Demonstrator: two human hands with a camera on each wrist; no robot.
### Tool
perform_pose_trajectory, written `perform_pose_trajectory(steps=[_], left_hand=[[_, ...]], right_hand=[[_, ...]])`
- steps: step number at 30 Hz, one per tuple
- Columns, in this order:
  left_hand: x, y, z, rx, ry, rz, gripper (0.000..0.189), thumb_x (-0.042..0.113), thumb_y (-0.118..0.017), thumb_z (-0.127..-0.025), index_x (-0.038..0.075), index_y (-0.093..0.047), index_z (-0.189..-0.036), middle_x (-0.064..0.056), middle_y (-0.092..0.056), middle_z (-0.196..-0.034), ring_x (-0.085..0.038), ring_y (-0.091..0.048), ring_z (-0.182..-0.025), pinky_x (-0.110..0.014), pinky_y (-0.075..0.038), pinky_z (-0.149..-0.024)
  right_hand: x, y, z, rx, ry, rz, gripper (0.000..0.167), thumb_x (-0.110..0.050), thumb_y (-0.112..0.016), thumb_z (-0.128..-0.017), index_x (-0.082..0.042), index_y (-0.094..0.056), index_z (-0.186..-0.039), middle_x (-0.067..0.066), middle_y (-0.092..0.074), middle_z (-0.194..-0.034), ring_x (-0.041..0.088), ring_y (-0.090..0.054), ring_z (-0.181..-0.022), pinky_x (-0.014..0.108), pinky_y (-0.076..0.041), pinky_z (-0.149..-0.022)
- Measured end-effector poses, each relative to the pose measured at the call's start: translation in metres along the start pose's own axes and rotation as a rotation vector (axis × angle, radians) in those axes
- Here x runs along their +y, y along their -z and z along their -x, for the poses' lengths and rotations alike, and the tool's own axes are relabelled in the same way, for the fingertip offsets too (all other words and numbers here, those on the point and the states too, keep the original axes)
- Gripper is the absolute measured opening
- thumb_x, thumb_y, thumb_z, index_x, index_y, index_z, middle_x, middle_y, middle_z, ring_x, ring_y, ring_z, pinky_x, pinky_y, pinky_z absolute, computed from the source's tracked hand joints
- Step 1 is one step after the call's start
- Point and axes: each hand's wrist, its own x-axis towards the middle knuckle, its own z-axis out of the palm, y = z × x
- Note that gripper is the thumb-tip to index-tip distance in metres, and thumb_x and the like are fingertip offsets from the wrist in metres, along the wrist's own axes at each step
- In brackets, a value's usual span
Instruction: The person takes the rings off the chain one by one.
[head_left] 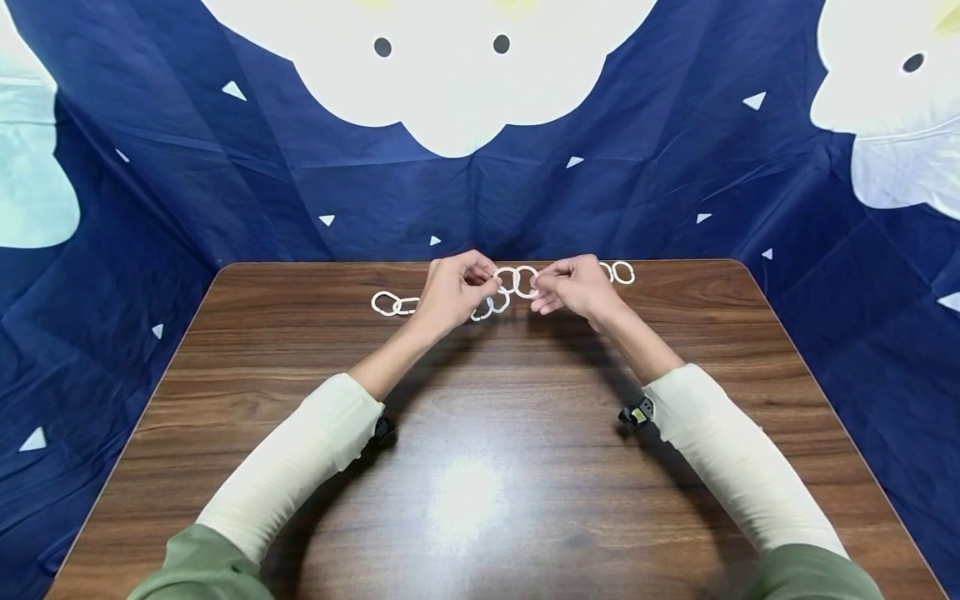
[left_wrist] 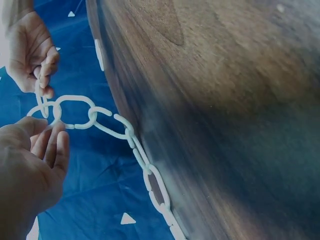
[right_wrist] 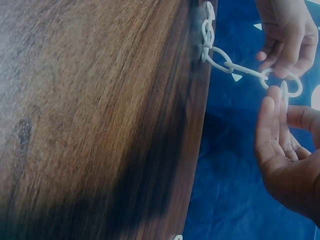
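Sitting closest to the head cam are two green sleeves (head_left: 202,567), with cream forearm sleeves (head_left: 292,458) coming out of them, and there's a small black device (head_left: 637,414) by the right cuff. Under all that is a wood-grain table (head_left: 525,400), dark brown with streaks and a big bright glare patch on the near half. Up toward the far edge is the fun part: the left hand (head_left: 453,287) has its thumb and fingertips pinched on the end of a white link chain (left_wrist: 131,137), so a pretty narrow grip. From there the chain dips away and runs left, with its last links lying on the tabletop near the far edge. Right hand (head_left: 577,287) is pinching a single white oval link (head_left: 527,268) between thumb and fingers, also narrow, and that link overlaps the ring in the left hand, between the two hands. Honestly can't tell if they're fully hooked together. Just past the right hand, near the same edge, lie two more white links (head_left: 623,263), the inner one partly hidden by the fingers. Behind everything hangs a navy cloth backdrop (head_left: 420,192) with little white triangles and big white clouds (head_left: 450,92), the middle one with two dark dot eyes.
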Motion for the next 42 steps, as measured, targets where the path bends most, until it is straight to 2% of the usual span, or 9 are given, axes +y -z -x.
perform_pose_trajectory(steps=[14,20,26,34,42], left_hand=[[0.0023,-0.0029,0.0,-0.001,-0.018,-0.019,0.013,0.005,-0.083,-0.096,-0.002,-0.082,-0.106,-0.015,-0.086,-0.099,-0.027,-0.082,-0.091,-0.03,-0.064,-0.082],[0.0028,-0.0044,0.0013,0.004,-0.02,-0.021,0.011,0.004,-0.084,-0.095,0.001,-0.082,-0.105,-0.015,-0.086,-0.099,-0.027,-0.082,-0.092,-0.034,-0.065,-0.085],[0.0019,-0.0053,0.0008,0.013,-0.029,-0.029,0.01,0.005,-0.084,-0.095,0.001,-0.082,-0.104,-0.014,-0.086,-0.098,-0.027,-0.082,-0.091,-0.032,-0.065,-0.083],[0.0021,-0.0059,-0.001,0.012,-0.035,-0.011,0.009,0.005,-0.083,-0.096,0.0,-0.083,-0.103,-0.014,-0.086,-0.098,-0.027,-0.083,-0.092,-0.026,-0.062,-0.078],[0.0039,-0.003,-0.0025,0.016,-0.037,-0.006,0.009,0.006,-0.082,-0.096,0.001,-0.083,-0.102,-0.013,-0.086,-0.095,-0.024,-0.081,-0.088,-0.016,-0.057,-0.074]], right_hand=[[-0.0017,0.0036,0.0036,0.003,0.006,-0.019,0.028,0.0,-0.066,-0.106,0.022,-0.067,-0.123,0.001,-0.079,-0.075,0.013,-0.079,-0.063,0.026,-0.067,-0.064],[-0.0008,0.004,0.0038,0.015,0.006,-0.014,0.019,0.0,-0.066,-0.105,0.015,-0.07,-0.115,0.0,-0.078,-0.074,0.013,-0.079,-0.062,0.026,-0.067,-0.064],[-0.0021,0.0034,0.0041,0.034,0.023,0.014,0.017,-0.001,-0.067,-0.105,0.014,-0.071,-0.112,0.003,-0.078,-0.073,0.013,-0.078,-0.061,0.028,-0.068,-0.064],[-0.0054,0.0017,0.0061,0.064,0.012,0.029,0.026,-0.001,-0.067,-0.105,0.021,-0.069,-0.119,0.003,-0.078,-0.074,0.011,-0.077,-0.061,0.026,-0.067,-0.064],[-0.0067,0.0036,0.004,0.125,0.005,0.033,0.022,-0.001,-0.067,-0.104,0.017,-0.071,-0.116,0.002,-0.076,-0.073,0.009,-0.076,-0.059,0.026,-0.066,-0.062]])
